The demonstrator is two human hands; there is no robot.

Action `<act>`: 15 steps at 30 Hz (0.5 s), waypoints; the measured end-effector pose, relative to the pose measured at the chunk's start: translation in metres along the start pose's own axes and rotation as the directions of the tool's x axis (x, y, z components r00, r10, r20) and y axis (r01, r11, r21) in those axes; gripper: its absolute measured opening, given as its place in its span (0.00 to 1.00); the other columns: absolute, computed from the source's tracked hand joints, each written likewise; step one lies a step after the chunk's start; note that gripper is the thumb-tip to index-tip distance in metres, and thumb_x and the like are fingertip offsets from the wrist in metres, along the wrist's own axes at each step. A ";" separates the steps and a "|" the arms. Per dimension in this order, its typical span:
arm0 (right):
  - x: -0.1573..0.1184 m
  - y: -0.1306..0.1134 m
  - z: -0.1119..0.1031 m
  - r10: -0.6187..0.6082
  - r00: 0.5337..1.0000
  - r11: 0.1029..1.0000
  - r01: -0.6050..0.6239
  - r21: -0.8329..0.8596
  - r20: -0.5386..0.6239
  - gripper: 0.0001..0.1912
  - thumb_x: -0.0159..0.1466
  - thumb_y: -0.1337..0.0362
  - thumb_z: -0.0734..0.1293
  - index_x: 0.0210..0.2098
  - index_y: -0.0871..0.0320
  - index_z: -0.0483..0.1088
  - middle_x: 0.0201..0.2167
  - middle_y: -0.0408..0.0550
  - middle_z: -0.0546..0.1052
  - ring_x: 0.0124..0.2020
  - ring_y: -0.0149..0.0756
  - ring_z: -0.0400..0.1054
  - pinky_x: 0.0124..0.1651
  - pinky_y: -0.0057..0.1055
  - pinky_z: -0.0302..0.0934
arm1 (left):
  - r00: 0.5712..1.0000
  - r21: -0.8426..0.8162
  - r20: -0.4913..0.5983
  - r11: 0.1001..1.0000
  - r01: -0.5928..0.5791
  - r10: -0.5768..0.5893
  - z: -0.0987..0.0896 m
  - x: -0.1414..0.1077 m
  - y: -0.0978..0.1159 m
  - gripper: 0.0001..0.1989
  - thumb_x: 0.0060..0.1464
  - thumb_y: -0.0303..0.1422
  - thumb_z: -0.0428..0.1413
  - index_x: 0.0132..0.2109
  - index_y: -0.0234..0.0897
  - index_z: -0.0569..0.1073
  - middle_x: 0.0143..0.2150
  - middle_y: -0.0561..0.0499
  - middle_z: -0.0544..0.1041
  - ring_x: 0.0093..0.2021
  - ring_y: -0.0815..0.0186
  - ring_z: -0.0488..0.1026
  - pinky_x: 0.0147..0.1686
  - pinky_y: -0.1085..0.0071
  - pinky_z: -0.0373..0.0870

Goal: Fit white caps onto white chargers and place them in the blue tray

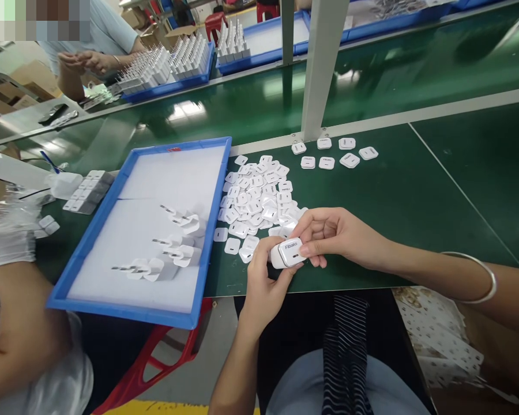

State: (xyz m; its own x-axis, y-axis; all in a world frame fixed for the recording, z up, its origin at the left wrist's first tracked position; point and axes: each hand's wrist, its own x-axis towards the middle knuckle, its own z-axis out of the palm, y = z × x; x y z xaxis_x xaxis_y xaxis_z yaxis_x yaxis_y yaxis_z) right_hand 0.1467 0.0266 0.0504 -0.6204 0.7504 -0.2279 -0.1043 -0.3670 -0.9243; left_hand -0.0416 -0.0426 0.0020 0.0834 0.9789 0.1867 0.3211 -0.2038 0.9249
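Observation:
My left hand (263,282) is closed round a white charger housing (277,259) at the table's front edge. On the housing's near face sits a white cover plate (290,252) with dark lettering and a small port slot. My right hand (337,236) pinches this plate at its right edge, thumb in front. Whether the plate is fully seated I cannot tell. Just beyond my hands lies a pile of similar white cover plates (255,199). To the left, a blue-rimmed tray (199,288) holds several white chargers (184,255) with metal prongs.
Several cover plates (326,163) lie apart near a grey post (318,86). At left, a co-worker's gloved hand (8,245) is beside white charger blocks (89,193). Across the green line, another person's hands (90,60) are near a tray of pronged chargers (164,63).

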 end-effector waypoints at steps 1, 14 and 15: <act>0.000 0.000 0.000 0.002 1.000 1.000 -0.002 0.001 0.003 0.09 0.56 0.68 0.76 0.36 0.59 0.75 0.21 0.40 0.76 0.20 0.28 0.69 0.27 0.27 0.66 | 1.000 -0.002 0.000 1.000 -0.001 0.001 0.000 0.000 0.000 0.14 0.58 0.33 0.61 0.51 0.42 0.69 0.44 0.50 0.74 0.42 0.64 0.72 0.40 0.68 0.70; 0.005 0.003 -0.002 0.073 0.996 0.995 -0.075 0.063 0.044 0.08 0.53 0.70 0.76 0.32 0.61 0.75 0.23 0.43 0.77 0.21 0.27 0.68 0.24 0.24 0.63 | 0.999 -0.002 0.028 1.000 -0.021 0.021 0.000 0.001 0.001 0.14 0.59 0.31 0.60 0.51 0.42 0.69 0.45 0.49 0.74 0.44 0.63 0.72 0.42 0.67 0.69; 0.005 0.003 -0.002 0.074 0.996 0.995 -0.076 0.059 0.042 0.08 0.53 0.70 0.77 0.31 0.61 0.75 0.23 0.43 0.77 0.21 0.27 0.68 0.24 0.24 0.63 | 0.999 0.001 0.029 1.000 -0.021 0.021 0.000 0.001 0.001 0.14 0.59 0.32 0.60 0.51 0.42 0.69 0.45 0.49 0.74 0.43 0.63 0.72 0.42 0.67 0.69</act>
State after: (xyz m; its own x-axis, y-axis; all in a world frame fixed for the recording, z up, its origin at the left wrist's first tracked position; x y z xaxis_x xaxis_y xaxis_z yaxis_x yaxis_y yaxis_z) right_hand 0.1452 0.0305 0.0454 -0.6584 0.6976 -0.2824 -0.1023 -0.4547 -0.8847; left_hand -0.0416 -0.0421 0.0034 0.1173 0.9734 0.1969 0.3206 -0.2247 0.9202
